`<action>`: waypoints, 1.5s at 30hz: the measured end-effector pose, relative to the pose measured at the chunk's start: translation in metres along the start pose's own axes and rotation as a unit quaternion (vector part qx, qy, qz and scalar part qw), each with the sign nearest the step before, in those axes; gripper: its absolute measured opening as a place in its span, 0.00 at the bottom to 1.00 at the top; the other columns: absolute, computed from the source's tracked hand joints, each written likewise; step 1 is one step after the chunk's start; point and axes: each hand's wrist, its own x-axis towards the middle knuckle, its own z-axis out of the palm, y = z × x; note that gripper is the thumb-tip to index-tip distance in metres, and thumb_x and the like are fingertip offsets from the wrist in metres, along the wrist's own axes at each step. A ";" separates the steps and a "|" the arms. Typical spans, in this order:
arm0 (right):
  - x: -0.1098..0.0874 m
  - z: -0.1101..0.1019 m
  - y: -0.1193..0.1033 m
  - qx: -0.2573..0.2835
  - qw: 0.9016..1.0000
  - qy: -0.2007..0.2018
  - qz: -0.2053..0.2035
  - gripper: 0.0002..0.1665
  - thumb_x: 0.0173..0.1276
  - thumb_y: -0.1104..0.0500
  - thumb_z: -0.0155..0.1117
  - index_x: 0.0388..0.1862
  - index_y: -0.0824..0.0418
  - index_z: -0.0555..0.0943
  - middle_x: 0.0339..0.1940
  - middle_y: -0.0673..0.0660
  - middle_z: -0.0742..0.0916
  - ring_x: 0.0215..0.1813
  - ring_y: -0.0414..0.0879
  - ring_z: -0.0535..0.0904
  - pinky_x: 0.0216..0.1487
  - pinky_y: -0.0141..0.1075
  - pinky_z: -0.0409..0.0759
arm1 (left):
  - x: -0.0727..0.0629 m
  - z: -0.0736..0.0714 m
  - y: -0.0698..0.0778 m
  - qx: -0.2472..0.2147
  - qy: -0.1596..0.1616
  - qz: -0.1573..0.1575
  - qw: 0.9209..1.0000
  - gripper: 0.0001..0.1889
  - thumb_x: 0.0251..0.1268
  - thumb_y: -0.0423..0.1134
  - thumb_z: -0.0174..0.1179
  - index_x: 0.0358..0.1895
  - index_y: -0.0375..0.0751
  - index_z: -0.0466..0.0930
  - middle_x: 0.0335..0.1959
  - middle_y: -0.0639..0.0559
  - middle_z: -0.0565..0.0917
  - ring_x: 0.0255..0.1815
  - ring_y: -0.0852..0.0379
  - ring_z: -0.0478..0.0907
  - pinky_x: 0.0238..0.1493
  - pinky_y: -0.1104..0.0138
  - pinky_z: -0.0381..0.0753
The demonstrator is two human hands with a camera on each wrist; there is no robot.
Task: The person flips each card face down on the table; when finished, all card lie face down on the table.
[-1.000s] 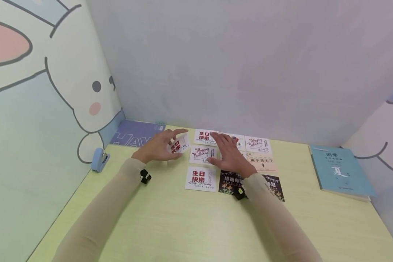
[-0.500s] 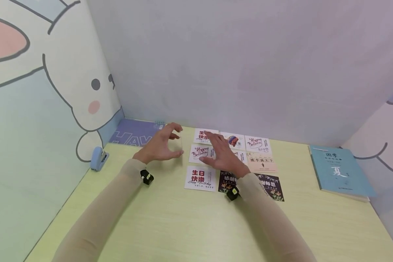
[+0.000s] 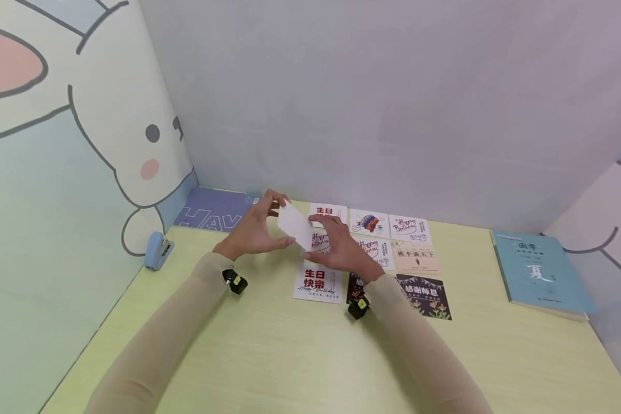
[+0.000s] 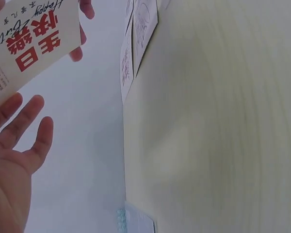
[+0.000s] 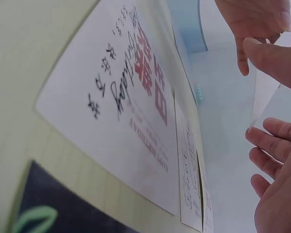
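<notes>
Raised over the card rows is a birthday card [image 3: 295,225], tilted, its blank white back facing the head camera. In the left wrist view the printed face of this card [image 4: 31,41] shows red characters and black script. My left hand [image 3: 252,231] pinches it by opposite corners between thumb and fingers. On its right side, my right hand [image 3: 341,246] holds it with thumb and fingertips. Below lies a flat birthday card [image 3: 318,283] with the same red print; a "Happy Birthday" card [image 3: 321,241] is partly hidden behind the held one.
Further cards lie in rows, including an orange-toned card [image 3: 415,257] and a dark floral card [image 3: 425,296]. A teal book [image 3: 543,276] lies at right, a purple notebook [image 3: 209,210] at back left. A blue stapler [image 3: 157,251] stands near the left wall.
My left hand has turned the card from its printed face, through edge-on, to its blank back. My right hand has moved left and taken hold of the card's other side.
</notes>
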 end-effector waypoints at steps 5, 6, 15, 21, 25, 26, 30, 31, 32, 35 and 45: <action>0.001 0.002 0.000 -0.002 1.000 0.004 0.007 0.54 0.64 0.41 0.78 0.83 0.56 0.65 0.82 0.60 0.73 0.84 0.63 0.63 0.83 0.66 0.58 | -0.004 -0.002 -0.008 0.035 -0.015 -0.004 0.999 0.39 0.51 0.45 0.81 0.62 0.44 0.65 0.72 0.41 0.74 0.74 0.39 0.74 0.70 0.38 0.78; 0.001 0.002 0.000 -0.004 1.000 0.006 0.008 0.54 0.64 0.42 0.79 0.82 0.57 0.65 0.82 0.60 0.74 0.83 0.63 0.63 0.82 0.66 0.58 | -0.005 -0.003 -0.009 0.041 -0.019 -0.006 0.999 0.38 0.51 0.46 0.81 0.60 0.45 0.66 0.74 0.42 0.73 0.76 0.38 0.73 0.71 0.37 0.76; 0.004 0.004 0.000 -0.009 1.000 0.016 0.015 0.55 0.58 0.46 0.85 0.80 0.56 0.67 0.79 0.59 0.77 0.81 0.60 0.66 0.81 0.62 0.61 | -0.009 -0.010 -0.018 0.104 -0.084 -0.008 0.991 0.34 0.50 0.48 0.83 0.60 0.47 0.77 0.69 0.47 0.82 0.70 0.45 0.76 0.72 0.45 0.73; 0.002 0.003 0.003 -0.031 0.999 -0.002 0.022 0.58 0.61 0.43 0.82 0.84 0.57 0.63 0.82 0.60 0.74 0.84 0.63 0.62 0.83 0.63 0.58 | -0.012 -0.014 -0.020 0.172 -0.118 -0.030 0.978 0.38 0.56 0.56 0.79 0.70 0.53 0.78 0.73 0.49 0.81 0.77 0.43 0.74 0.79 0.39 0.64; -0.004 0.001 0.007 -0.036 0.999 -0.004 0.027 0.60 0.63 0.40 0.79 0.86 0.57 0.61 0.84 0.61 0.71 0.85 0.65 0.60 0.83 0.65 0.55 | -0.019 -0.016 -0.028 0.187 -0.134 -0.064 0.971 0.39 0.59 0.56 0.78 0.74 0.54 0.76 0.76 0.49 0.79 0.80 0.42 0.71 0.81 0.35 0.58; -0.005 0.000 0.008 -0.032 0.999 -0.003 0.030 0.60 0.63 0.40 0.79 0.86 0.57 0.61 0.84 0.60 0.71 0.85 0.65 0.59 0.83 0.65 0.55 | -0.021 -0.017 -0.030 0.188 -0.138 -0.075 0.970 0.40 0.59 0.55 0.78 0.74 0.54 0.75 0.77 0.49 0.78 0.81 0.41 0.70 0.82 0.35 0.57; -0.008 -0.002 0.015 -0.030 0.999 0.007 0.037 0.59 0.63 0.40 0.79 0.87 0.56 0.62 0.84 0.60 0.72 0.85 0.65 0.60 0.83 0.66 0.54 | -0.027 -0.021 -0.037 0.191 -0.144 -0.110 0.965 0.42 0.59 0.55 0.78 0.77 0.55 0.73 0.79 0.47 0.76 0.83 0.39 0.67 0.83 0.34 0.55; -0.008 -0.002 0.017 -0.032 0.999 0.009 0.038 0.59 0.63 0.40 0.79 0.86 0.55 0.62 0.83 0.61 0.73 0.85 0.65 0.61 0.83 0.66 0.54 | -0.028 -0.021 -0.038 0.192 -0.146 -0.114 0.964 0.42 0.59 0.54 0.78 0.77 0.55 0.72 0.80 0.47 0.75 0.83 0.38 0.67 0.83 0.33 0.54; -0.009 -0.003 0.018 -0.032 0.999 0.009 0.040 0.59 0.64 0.40 0.79 0.86 0.55 0.62 0.82 0.61 0.73 0.85 0.65 0.61 0.84 0.66 0.54 | -0.028 -0.021 -0.039 0.193 -0.147 -0.116 0.963 0.42 0.60 0.54 0.78 0.78 0.55 0.72 0.80 0.46 0.75 0.83 0.38 0.67 0.83 0.33 0.55; -0.010 -0.005 0.020 -0.031 0.998 0.007 0.047 0.59 0.64 0.40 0.79 0.87 0.54 0.61 0.81 0.61 0.74 0.85 0.65 0.60 0.84 0.66 0.53 | -0.026 -0.021 -0.041 0.198 -0.156 -0.118 0.960 0.43 0.60 0.53 0.78 0.79 0.54 0.71 0.80 0.47 0.75 0.83 0.38 0.67 0.82 0.35 0.57; -0.012 -0.011 0.022 -0.032 0.998 0.011 0.053 0.58 0.64 0.41 0.79 0.87 0.54 0.62 0.81 0.62 0.74 0.85 0.66 0.61 0.85 0.67 0.52 | -0.020 -0.021 -0.042 0.232 -0.188 -0.117 0.947 0.44 0.60 0.54 0.77 0.80 0.54 0.69 0.80 0.48 0.75 0.82 0.37 0.66 0.79 0.35 0.58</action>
